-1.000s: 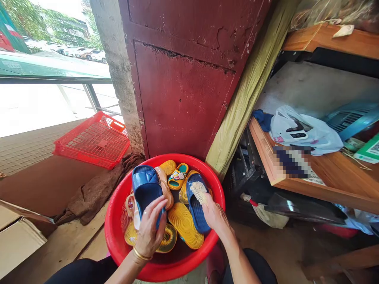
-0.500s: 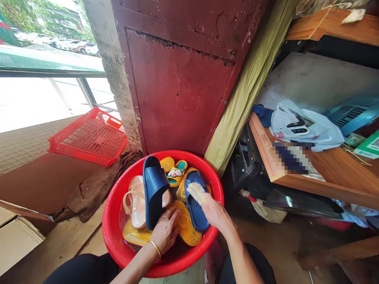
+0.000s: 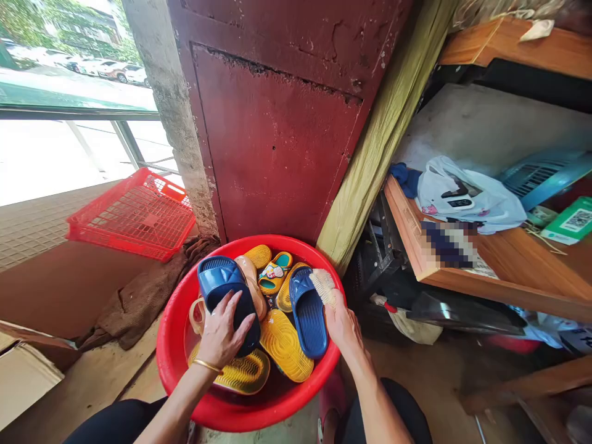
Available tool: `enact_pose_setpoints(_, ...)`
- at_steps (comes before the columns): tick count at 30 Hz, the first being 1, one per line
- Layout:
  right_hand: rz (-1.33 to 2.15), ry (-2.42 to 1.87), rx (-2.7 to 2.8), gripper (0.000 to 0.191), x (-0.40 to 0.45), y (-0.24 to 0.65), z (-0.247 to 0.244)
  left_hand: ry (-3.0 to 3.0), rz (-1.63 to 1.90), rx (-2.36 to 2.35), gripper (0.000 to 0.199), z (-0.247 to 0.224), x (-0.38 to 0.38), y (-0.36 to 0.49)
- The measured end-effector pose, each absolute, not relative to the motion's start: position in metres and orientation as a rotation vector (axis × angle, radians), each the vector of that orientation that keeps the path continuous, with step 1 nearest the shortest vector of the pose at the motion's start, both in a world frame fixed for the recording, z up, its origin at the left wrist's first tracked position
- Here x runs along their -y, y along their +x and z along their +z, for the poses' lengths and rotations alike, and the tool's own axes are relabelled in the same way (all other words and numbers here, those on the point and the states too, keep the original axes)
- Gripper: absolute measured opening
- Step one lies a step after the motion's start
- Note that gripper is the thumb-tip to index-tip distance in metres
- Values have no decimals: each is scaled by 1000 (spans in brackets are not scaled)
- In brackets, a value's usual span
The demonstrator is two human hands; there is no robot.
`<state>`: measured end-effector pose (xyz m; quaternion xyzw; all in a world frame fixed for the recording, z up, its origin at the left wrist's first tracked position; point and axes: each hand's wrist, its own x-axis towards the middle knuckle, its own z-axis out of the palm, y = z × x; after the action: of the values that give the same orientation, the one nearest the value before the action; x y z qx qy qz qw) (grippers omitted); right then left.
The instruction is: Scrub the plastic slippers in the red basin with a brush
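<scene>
A round red basin (image 3: pixel 169 348) with water in it holds several slippers and sandals. On its left side a blue slipper (image 3: pixel 219 277) lies tilted over a pale, translucent sandal (image 3: pixel 198 316). My left hand (image 3: pixel 222 333) is on that slipper, fingers spread over its opening. My right hand (image 3: pixel 341 324) grips a scrub brush (image 3: pixel 322 286) with pale bristles, at the upper right of a second blue slipper (image 3: pixel 309 320). Yellow soles (image 3: pixel 287 348) face up at the front, and a small yellow slipper with a cartoon figure (image 3: pixel 274 272) sits at the back.
Behind the basin stands a dark red door (image 3: pixel 282 142) beside a yellowish cloth-like strip (image 3: pixel 361 185). A red plastic crate (image 3: pixel 134 213) and a brown cloth (image 3: pixel 139 302) lie to the left. At the right, a wooden shelf (image 3: pixel 509 277) bears a white plastic bag (image 3: pixel 467 197).
The left blue slipper has gone from standing upright to lying tilted farther left, and my left hand moved up-left with its fingers spreading. The brush shifted slightly up and right.
</scene>
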<state>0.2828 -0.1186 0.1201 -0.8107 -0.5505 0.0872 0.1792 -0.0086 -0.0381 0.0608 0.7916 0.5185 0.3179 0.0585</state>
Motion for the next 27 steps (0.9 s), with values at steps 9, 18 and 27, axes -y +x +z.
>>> enact_pose_setpoints(9, 465, -2198, 1578, 51, 118, 290, 119, 2719, 621, -1685, 66, 62, 50, -6)
enact_pose_setpoints(18, 505, -2129, 1520, 50, 119, 300, 119, 2730, 1042, -1388, 46, 69, 45, -10)
enact_pose_setpoints(27, 486, -2200, 1604, 54, 114, 298, 122, 1813, 591, -1276, 56, 39, 46, 76)
